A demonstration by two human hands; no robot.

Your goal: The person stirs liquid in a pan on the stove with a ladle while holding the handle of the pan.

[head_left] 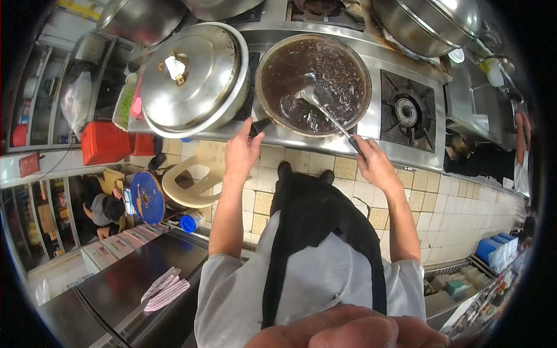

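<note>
A wide round pan (264, 107) of dark brown, glossy liquid stands on the steel stove in front of me. My right hand (373, 162) is closed around the black handle of a metal spatula (331, 118). The spatula slants up and left over the rim, its head partly in the liquid. At the pan's lower left, my left hand (242, 152) has thumb and index finger on either side of a black pan handle (259, 126). The lower fingers are hidden. Just left of that hand sits a large lidded pot (188, 75).
A bare gas burner (406, 110) is right of the pan. Big steel pots (429, 26) line the back. A cream plastic chair (194, 177), blue round stool (146, 197) and red crate (104, 143) stand left. Another person (107, 206) is low at far left; another's arm (520, 139) shows far right.
</note>
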